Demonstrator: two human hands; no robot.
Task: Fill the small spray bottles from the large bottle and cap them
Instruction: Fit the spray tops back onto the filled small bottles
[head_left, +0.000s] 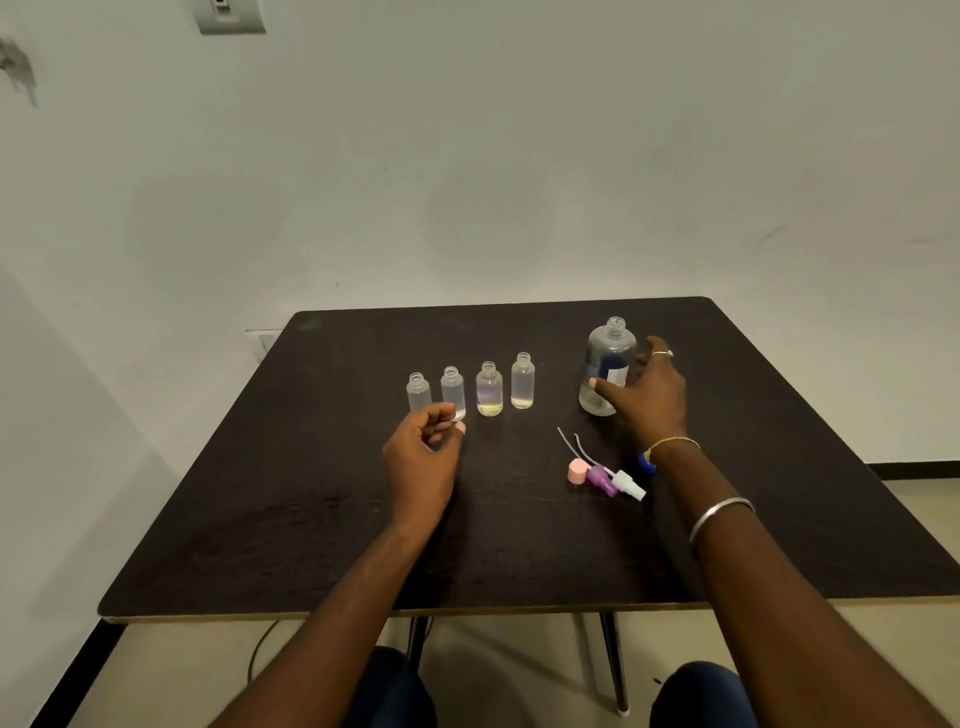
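Four small clear bottles stand uncapped in a row on the dark table (311, 519): first (418, 392), second (453, 388), third (489, 391) and fourth (522, 382). The third and fourth hold some yellowish liquid. The large clear bottle (609, 358) stands uncapped at the right. My right hand (652, 400) is cupped around it, thumb across its front and fingers spread beside it, and the grip is not closed. My left hand (423, 457) hovers with loosely curled fingers just in front of the first and second bottles and holds nothing.
Spray tops lie loose between my arms: a pink cap (576, 472), a purple sprayer (602, 482), a white sprayer (629, 486) with thin dip tubes, and a blue cap (645, 461) partly under my right wrist. A wall stands behind the table.
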